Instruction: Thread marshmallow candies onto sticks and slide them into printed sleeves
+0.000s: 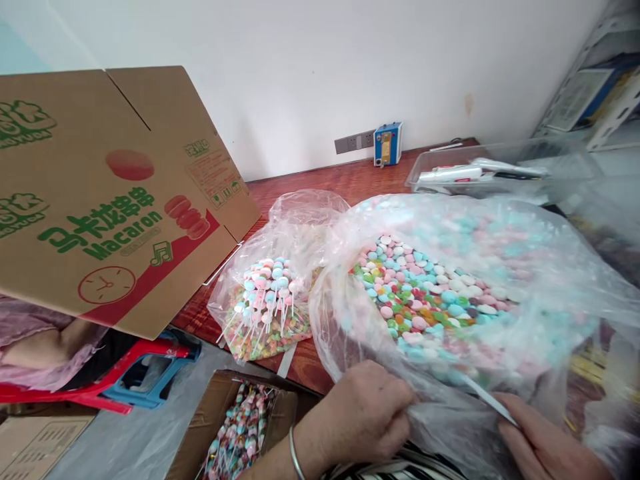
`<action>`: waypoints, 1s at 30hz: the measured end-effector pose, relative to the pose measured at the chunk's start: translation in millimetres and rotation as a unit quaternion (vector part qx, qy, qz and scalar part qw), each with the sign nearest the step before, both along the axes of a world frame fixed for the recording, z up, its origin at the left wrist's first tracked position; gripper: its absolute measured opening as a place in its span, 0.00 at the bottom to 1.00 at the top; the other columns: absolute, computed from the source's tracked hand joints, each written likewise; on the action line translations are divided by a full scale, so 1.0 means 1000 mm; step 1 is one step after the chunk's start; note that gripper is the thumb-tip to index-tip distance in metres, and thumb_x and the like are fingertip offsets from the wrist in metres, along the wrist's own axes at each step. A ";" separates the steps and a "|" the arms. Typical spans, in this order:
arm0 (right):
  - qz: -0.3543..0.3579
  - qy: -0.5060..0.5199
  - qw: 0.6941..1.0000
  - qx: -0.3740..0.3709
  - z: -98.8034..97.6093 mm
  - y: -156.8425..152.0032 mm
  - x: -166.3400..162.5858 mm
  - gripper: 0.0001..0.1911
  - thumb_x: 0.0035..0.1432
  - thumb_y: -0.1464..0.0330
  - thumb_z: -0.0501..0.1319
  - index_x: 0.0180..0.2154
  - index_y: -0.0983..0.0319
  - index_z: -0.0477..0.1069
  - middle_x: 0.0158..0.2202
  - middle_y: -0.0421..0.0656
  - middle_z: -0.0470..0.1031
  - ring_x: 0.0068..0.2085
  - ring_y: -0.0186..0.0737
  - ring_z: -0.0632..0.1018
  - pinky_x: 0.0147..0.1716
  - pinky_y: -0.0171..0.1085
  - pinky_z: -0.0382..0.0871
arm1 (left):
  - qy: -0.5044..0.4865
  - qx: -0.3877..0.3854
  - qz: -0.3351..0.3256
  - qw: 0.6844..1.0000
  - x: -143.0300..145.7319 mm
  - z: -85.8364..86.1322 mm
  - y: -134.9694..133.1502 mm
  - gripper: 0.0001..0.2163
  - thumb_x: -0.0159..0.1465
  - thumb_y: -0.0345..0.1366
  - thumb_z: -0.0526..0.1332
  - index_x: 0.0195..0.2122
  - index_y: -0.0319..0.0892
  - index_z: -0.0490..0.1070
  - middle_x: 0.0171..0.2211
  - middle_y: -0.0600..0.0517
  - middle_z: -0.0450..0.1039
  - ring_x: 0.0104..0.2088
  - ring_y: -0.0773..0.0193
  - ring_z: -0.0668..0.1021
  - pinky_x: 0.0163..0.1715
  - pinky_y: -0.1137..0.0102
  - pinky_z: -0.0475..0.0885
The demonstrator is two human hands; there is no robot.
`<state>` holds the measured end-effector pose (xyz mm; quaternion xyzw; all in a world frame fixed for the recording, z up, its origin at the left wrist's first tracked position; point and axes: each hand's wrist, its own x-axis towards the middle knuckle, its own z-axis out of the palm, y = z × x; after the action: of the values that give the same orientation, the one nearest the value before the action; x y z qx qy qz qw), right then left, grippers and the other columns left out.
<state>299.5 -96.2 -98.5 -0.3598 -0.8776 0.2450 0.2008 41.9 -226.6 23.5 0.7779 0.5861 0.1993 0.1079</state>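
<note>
A large clear plastic bag (540, 267) lies open on the table, its mouth toward me. Loose round candies (450, 287) in pink, blue and white fill it, with small red, green and orange pieces among them. My left hand (367, 410), a bangle at the wrist, is closed on the bag's near edge. Between the fingers of my right hand (545, 440) is a thin white stick (487, 398), its far end against the bag. Left of the big bag sits a smaller clear bag (307, 233), with candies on white sticks (267, 290) over small colourful gummies (273, 340).
A large cardboard box (165, 193) stands tilted at the left. Below the table edge, an open carton (197, 407) holds wrapped candy sticks. A person's arm (55, 353) and a red and blue stool (145, 373) are at left. Behind are a blue device (388, 144) and a clear bin (425, 160).
</note>
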 end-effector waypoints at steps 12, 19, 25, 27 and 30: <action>-0.267 0.145 0.953 0.001 0.110 0.020 -0.010 0.18 0.61 0.55 0.53 0.40 0.59 0.76 0.34 0.45 0.81 0.35 0.46 0.80 0.30 0.36 0.71 | -0.201 0.131 0.392 0.888 -0.054 -0.031 -0.044 0.18 0.58 0.41 0.65 0.50 0.45 0.70 0.51 0.43 0.72 0.53 0.49 0.73 0.55 0.51 0.66; -0.213 0.197 0.957 0.011 0.115 0.017 -0.033 0.15 0.66 0.59 0.52 0.37 0.58 0.74 0.25 0.39 0.74 0.26 0.38 0.75 0.26 0.33 0.66 | -0.757 -0.033 0.384 0.528 -0.047 -0.035 -0.004 0.27 0.58 0.60 0.57 0.54 0.53 0.69 0.48 0.46 0.77 0.48 0.51 0.78 0.41 0.60 0.77; -0.137 0.178 0.973 -0.059 0.086 0.018 -0.054 0.15 0.67 0.60 0.50 0.30 0.58 0.66 0.23 0.36 0.68 0.24 0.36 0.71 0.26 0.33 0.63 | -0.675 -0.005 0.359 0.644 -0.039 0.005 0.069 0.24 0.54 0.40 0.68 0.52 0.45 0.72 0.34 0.51 0.79 0.36 0.58 0.80 0.37 0.68 0.75; -0.175 0.212 0.957 -0.088 0.080 0.025 -0.058 0.17 0.66 0.57 0.50 0.29 0.59 0.66 0.24 0.38 0.69 0.26 0.37 0.71 0.27 0.34 0.65 | -0.568 -0.054 0.281 0.772 -0.021 0.007 0.088 0.16 0.56 0.39 0.66 0.45 0.41 0.76 0.30 0.51 0.78 0.32 0.60 0.78 0.34 0.69 0.74; -0.234 0.279 0.920 -0.145 0.076 0.036 -0.062 0.20 0.64 0.53 0.51 0.30 0.60 0.67 0.22 0.37 0.67 0.24 0.37 0.70 0.24 0.34 0.64 | -0.368 -0.100 0.040 0.923 0.015 -0.005 0.108 0.09 0.57 0.28 0.59 0.35 0.41 0.78 0.32 0.51 0.78 0.36 0.61 0.77 0.40 0.69 0.71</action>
<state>237.4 -60.6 -22.1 -0.4966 -0.6318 0.4060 0.4351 56.7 -118.4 18.7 0.6106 0.5528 0.4162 0.3852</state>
